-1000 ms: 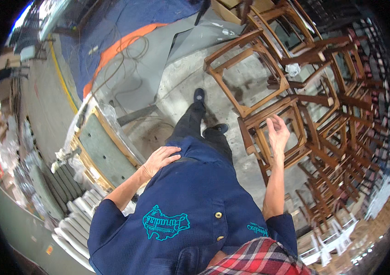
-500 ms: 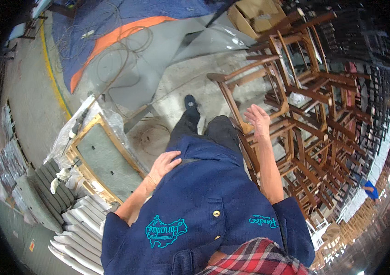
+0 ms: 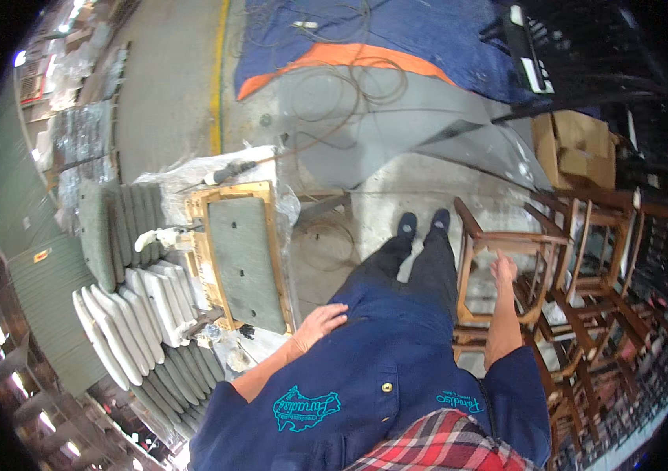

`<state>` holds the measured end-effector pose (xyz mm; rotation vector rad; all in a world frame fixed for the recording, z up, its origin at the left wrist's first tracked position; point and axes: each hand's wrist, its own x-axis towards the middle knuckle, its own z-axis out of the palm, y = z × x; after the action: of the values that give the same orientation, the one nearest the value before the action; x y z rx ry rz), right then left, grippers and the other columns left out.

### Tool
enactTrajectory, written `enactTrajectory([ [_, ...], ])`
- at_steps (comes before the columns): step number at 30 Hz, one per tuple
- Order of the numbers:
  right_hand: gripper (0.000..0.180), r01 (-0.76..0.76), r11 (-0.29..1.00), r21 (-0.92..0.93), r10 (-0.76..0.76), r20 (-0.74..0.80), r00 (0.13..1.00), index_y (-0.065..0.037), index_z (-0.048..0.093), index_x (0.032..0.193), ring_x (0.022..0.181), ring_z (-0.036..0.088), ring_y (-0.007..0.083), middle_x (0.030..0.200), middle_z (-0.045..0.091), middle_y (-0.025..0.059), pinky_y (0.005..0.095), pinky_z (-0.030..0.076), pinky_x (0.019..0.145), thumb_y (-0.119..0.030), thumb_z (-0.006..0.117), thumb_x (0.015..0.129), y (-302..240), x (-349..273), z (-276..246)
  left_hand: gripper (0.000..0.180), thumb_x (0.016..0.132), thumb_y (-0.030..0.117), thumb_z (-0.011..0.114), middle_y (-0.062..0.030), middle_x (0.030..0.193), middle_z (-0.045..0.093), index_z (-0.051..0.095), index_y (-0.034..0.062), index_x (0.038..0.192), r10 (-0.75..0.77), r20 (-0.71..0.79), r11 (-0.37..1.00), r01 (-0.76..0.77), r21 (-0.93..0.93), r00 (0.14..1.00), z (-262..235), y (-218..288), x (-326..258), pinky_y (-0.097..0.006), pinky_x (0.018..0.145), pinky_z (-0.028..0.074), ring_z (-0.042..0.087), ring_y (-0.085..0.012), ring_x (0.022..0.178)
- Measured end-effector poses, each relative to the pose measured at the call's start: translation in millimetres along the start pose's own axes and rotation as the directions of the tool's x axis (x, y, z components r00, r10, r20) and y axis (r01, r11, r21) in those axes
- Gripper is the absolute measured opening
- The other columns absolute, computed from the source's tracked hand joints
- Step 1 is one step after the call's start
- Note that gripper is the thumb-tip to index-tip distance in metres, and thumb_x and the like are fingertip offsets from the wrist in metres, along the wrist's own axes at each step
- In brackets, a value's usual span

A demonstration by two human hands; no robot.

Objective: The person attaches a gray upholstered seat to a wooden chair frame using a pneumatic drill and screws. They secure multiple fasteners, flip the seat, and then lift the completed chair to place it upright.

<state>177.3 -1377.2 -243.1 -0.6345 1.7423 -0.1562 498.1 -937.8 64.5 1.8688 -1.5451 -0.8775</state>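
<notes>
My left hand [image 3: 322, 323] lies against the side of my dark blue jacket at the waist. Its fingers are stretched out and it holds nothing. To its left, a grey-green padded panel [image 3: 243, 263] sits in a light wooden frame [image 3: 212, 279] on a plastic-covered work surface. My right hand [image 3: 503, 269] hangs in front of a brown wooden chair frame [image 3: 522, 237], its index finger extended and nothing visible in it. Whether it touches the wood I cannot tell. A tool with a dark grip [image 3: 230, 173] lies beyond the panel.
White pads [image 3: 110, 330] and grey pads [image 3: 98, 235] stand in rows at the left. Chair frames are stacked at the right, near an open cardboard box [image 3: 581, 149]. A thin hose [image 3: 357, 98] loops over grey sheeting [image 3: 326, 149] and a blue tarp [image 3: 459, 47] ahead.
My view has swung to the right, so the panel and chair frames sit differently in it. Both feet now show together. My right hand's fingers look more curled; my left stays at my waist.
</notes>
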Motion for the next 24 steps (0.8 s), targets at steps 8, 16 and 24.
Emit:
enactTrajectory([
  [8, 0.081, -0.011, 0.942, -0.334, -0.074, -0.242, 0.967, 0.012, 0.061, 0.126, 0.114, 0.06, 0.0294, 0.129, 0.062, 0.0214, 0.0423, 0.048, 0.098, -0.048, 0.083, 0.075, -6, 107, -9, 0.046, 0.089, 0.012, 0.059, -0.0196, 0.137, 0.055, 0.047, 0.0098, 0.133, -0.191, 0.065, 0.982, 0.191, 0.006, 0.979, 19, 36, 3, -0.047, 0.102, 0.046, 0.057, -0.0374, 0.123],
  [16, 0.08, -0.18, 0.966, -0.183, 0.115, -0.317, 0.941, 0.014, 0.054, 0.13, 0.116, 0.061, 0.0369, 0.13, 0.06, 0.0278, 0.0438, 0.048, 0.098, -0.044, 0.078, 0.082, -54, 134, -10, 0.044, 0.087, 0.007, 0.062, -0.0191, 0.137, 0.055, 0.051, 0.0096, 0.13, -0.414, 0.123, 0.909, 0.417, -0.005, 0.902, 18, 71, 26, -0.047, 0.103, 0.045, 0.056, -0.0377, 0.125],
  [24, 0.017, -0.017, 0.806, 0.591, 0.094, -0.1, 0.991, 0.005, 0.058, 0.102, 0.075, 0.064, 0.0277, 0.086, 0.062, 0.0131, 0.0427, 0.054, 0.069, -0.009, 0.062, 0.093, -36, 157, -5, 0.041, 0.091, 0.008, 0.06, -0.0171, 0.138, 0.056, 0.051, 0.0106, 0.13, -0.497, 0.156, 0.865, 0.502, 0.012, 0.853, 32, 86, 14, -0.046, 0.103, 0.045, 0.055, -0.0355, 0.127],
])
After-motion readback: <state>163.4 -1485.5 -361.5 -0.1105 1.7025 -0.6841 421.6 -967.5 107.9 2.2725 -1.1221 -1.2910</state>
